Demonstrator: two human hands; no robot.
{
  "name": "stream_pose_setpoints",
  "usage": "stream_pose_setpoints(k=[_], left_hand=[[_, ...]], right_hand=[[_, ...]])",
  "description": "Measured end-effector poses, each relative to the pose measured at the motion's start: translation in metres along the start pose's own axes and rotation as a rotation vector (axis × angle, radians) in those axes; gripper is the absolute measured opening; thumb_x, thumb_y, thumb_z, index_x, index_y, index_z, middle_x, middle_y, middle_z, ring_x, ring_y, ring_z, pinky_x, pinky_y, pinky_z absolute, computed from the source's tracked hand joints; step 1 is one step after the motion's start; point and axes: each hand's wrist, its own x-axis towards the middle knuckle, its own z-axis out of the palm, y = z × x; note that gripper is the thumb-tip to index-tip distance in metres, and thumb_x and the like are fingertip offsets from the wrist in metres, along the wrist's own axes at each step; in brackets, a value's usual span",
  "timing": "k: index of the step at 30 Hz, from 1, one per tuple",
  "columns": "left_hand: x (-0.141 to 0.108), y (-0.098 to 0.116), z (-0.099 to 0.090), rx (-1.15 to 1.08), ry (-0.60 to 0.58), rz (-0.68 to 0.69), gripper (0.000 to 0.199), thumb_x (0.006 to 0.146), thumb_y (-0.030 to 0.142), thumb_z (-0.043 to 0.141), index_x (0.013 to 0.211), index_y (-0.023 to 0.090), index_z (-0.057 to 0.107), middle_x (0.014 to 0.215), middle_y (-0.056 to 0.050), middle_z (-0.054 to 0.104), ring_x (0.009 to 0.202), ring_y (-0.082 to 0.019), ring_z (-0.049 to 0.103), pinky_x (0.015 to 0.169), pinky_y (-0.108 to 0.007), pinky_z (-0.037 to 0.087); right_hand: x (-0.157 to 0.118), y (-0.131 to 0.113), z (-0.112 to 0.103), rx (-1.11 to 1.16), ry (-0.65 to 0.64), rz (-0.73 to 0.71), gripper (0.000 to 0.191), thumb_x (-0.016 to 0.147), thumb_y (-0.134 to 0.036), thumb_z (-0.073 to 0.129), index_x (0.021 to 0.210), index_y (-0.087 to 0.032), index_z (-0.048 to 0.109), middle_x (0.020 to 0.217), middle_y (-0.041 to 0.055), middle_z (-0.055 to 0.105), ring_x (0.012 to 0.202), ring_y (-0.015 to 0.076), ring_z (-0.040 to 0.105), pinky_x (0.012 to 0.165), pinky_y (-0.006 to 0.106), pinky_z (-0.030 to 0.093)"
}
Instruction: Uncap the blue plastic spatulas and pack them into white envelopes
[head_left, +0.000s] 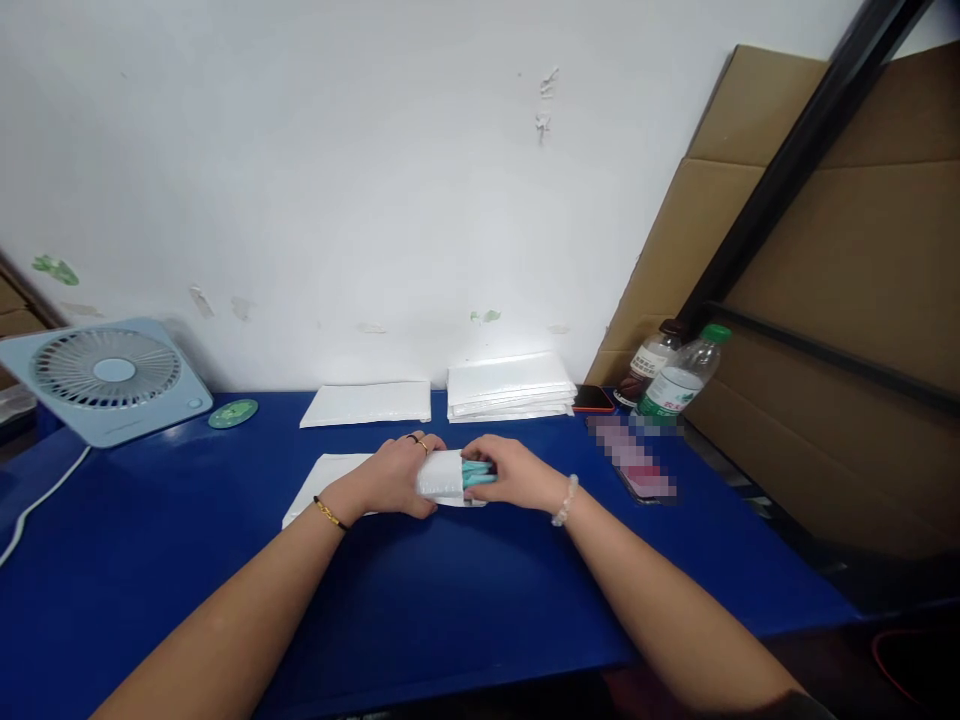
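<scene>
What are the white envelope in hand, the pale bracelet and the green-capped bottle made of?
White envelope: probably plastic film, its glossy, bumpy surface suggesting bubble padding. Pale bracelet: translucent-looking beads, perhaps glass, stone or plastic. Green-capped bottle: likely plastic, clear and shiny above its label.

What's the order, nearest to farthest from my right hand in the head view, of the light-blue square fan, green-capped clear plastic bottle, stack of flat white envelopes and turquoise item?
1. Turquoise item: at your right hand, on its left side.
2. Stack of flat white envelopes: just beyond the hand.
3. Green-capped clear plastic bottle: back right.
4. Light-blue square fan: far left.
</scene>
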Motion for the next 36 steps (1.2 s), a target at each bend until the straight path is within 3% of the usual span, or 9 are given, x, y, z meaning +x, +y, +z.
stream_pose_setpoints(k=[5, 7, 12, 16, 22, 25, 29, 33, 36], left_hand=[[0.003, -0.003, 0.003, -0.016, 0.044, -0.067, 0.067, 0.055, 0.047, 0.069, 0.114, 0.023, 0.049, 0.103, -0.007, 0.058, 0.100, -0.028, 0.056, 0.079, -0.034, 0.043], [0.005, -0.002, 0.005, -0.011, 0.061, -0.091, 0.069, 0.055, 0.050, 0.069, 0.115, 0.023, 0.049, 0.104, -0.007, 0.057, 0.103, -0.029, 0.054, 0.081, -0.036, 0.042], [0.006, 0.000, 0.010, -0.009, 0.062, -0.110, 0.075, 0.052, 0.053, 0.071, 0.117, 0.023, 0.049, 0.109, -0.008, 0.055, 0.108, -0.032, 0.051, 0.085, -0.039, 0.041], [0.007, 0.002, 0.012, -0.005, 0.056, -0.110, 0.081, 0.050, 0.055, 0.072, 0.120, 0.022, 0.047, 0.110, -0.009, 0.054, 0.109, -0.033, 0.050, 0.085, -0.041, 0.040], [0.007, 0.006, 0.014, -0.005, 0.065, -0.102, 0.080, 0.050, 0.054, 0.072, 0.120, 0.022, 0.047, 0.111, -0.009, 0.055, 0.110, -0.033, 0.049, 0.088, -0.042, 0.039], [0.006, 0.009, 0.009, -0.026, 0.131, -0.090, 0.078, 0.052, 0.052, 0.072, 0.119, 0.022, 0.047, 0.112, -0.009, 0.055, 0.107, -0.032, 0.050, 0.088, -0.042, 0.039], [0.004, 0.009, 0.003, -0.064, 0.257, -0.089, 0.072, 0.059, 0.048, 0.069, 0.121, 0.022, 0.045, 0.115, -0.009, 0.053, 0.103, -0.030, 0.053, 0.088, -0.040, 0.041], [0.005, 0.002, 0.007, -0.051, 0.208, -0.072, 0.074, 0.061, 0.055, 0.069, 0.124, 0.022, 0.047, 0.119, -0.010, 0.052, 0.108, -0.031, 0.051, 0.090, -0.041, 0.040], [0.005, -0.002, 0.014, -0.043, 0.136, -0.066, 0.051, 0.080, 0.055, 0.051, 0.122, 0.024, 0.051, 0.123, -0.009, 0.052, 0.114, -0.029, 0.048, 0.093, -0.043, 0.038]], right_hand=[[-0.001, 0.026, 0.009, 0.691, 0.527, 0.331, 0.056, 0.087, -0.061, 0.040, 0.127, -0.024, 0.051, 0.135, 0.0084, 0.051, 0.126, 0.0236, 0.045, 0.103, 0.043, 0.038], [0.005, 0.024, 0.021, 0.858, 0.617, 0.418, 0.064, 0.089, -0.064, 0.025, 0.130, -0.022, 0.048, 0.140, 0.0089, 0.046, 0.131, 0.0235, 0.040, 0.106, 0.044, 0.036], [0.019, 0.003, 0.043, 1.111, 0.419, 0.317, 0.069, 0.090, -0.063, 0.019, 0.137, -0.016, 0.041, 0.140, 0.0108, 0.046, 0.132, 0.0216, 0.040, 0.108, 0.042, 0.034], [0.022, -0.005, 0.044, 1.104, 0.527, 0.326, 0.068, 0.090, -0.062, 0.019, 0.139, -0.016, 0.037, 0.144, 0.0091, 0.041, 0.136, 0.0190, 0.032, 0.112, 0.040, 0.028], [0.020, 0.003, 0.037, 1.101, 0.439, 0.271, 0.053, 0.090, -0.052, 0.036, 0.129, -0.018, 0.046, 0.134, 0.0091, 0.052, 0.128, 0.0198, 0.043, 0.107, 0.037, 0.034], [0.011, 0.014, 0.023, 0.886, 0.537, 0.375, 0.044, 0.082, -0.044, 0.055, 0.119, -0.021, 0.051, 0.117, 0.0072, 0.060, 0.112, 0.0210, 0.054, 0.092, 0.034, 0.045], [0.003, 0.017, 0.014, 0.784, 0.309, 0.415, 0.043, 0.076, -0.035, 0.063, 0.114, -0.019, 0.050, 0.079, 0.0007, 0.061, 0.067, 0.0144, 0.059, 0.054, 0.024, 0.045], [0.004, 0.014, 0.022, 0.687, 0.170, 0.375, 0.044, 0.071, -0.018, 0.063, 0.113, -0.017, 0.048, 0.068, -0.0036, 0.055, 0.056, 0.0107, 0.052, 0.047, 0.021, 0.042], [0.006, 0.021, 0.023, 0.539, 0.202, 0.313, 0.042, 0.074, -0.010, 0.054, 0.115, -0.018, 0.050, 0.077, -0.0019, 0.055, 0.055, 0.0089, 0.048, 0.049, 0.022, 0.044]])
